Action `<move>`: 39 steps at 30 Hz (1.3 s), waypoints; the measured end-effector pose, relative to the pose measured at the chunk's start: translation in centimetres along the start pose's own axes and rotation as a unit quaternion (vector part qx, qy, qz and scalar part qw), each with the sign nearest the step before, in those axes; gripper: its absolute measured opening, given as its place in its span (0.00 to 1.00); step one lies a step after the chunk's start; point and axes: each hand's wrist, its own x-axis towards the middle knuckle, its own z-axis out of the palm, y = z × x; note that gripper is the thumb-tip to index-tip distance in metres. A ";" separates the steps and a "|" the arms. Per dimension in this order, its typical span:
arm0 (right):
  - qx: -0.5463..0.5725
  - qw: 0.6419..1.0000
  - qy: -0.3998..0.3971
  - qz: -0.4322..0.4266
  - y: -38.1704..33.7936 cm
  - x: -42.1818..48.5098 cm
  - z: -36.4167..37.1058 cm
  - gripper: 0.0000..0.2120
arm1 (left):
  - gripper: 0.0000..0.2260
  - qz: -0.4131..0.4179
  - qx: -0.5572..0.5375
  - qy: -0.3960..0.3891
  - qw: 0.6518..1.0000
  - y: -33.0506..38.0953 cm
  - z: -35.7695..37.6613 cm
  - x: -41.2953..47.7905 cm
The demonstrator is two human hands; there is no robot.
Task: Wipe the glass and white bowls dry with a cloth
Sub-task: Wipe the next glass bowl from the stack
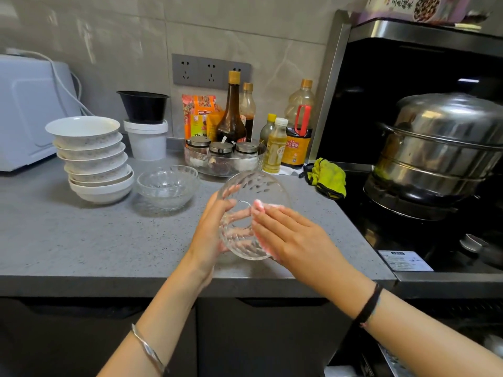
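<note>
Two hands share one clear ribbed glass bowl (pixel 253 186) in the head view. It is held on its side above the speckled grey stone counter (pixel 81 235), near the front edge. The left hand (pixel 209 229) grips the bowl at its rim, and its fingers show through the glass from inside. The right hand (pixel 291 235) lies flat with straight fingers, pressing a pink cloth (pixel 258 205) against the bowl's outer wall.

To dry it well, I judge the left hand should turn the bowl bit by bit. The cloth can then follow the ribs, where water tends to sit, before going inside and over the base. A firm grip matters, since wet glass slips.

A stack of white ceramic bowls (pixel 92 159) and some nested clear glass bowls (pixel 167 186) wait on the counter at the left.

Most of the pink cloth is hidden under the palm, so its size is unclear. The left thumb cannot be made out. How many glass bowls are nested, and whether any bowl is wet, cannot be told.
</note>
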 end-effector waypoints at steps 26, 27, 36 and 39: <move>0.035 0.996 -0.014 0.087 -3.8 2.2 -0.5 0.27 | 0.19 0.051 -0.033 0.059 0.996 -0.1 -0.7 -0.4; 0.090 0.989 0.005 0.114 -5.0 2.3 -0.8 0.26 | 0.19 0.064 -0.031 0.076 0.995 -0.4 -0.5 -0.3; 0.109 0.994 -0.006 0.019 -2.7 1.0 0.4 0.28 | 0.15 0.001 -0.040 0.057 0.998 0.7 -1.1 -0.5; 0.023 1.000 -0.009 -0.014 -0.7 0.9 0.0 0.23 | 0.16 -0.022 -0.048 0.026 0.998 1.1 -1.4 -0.6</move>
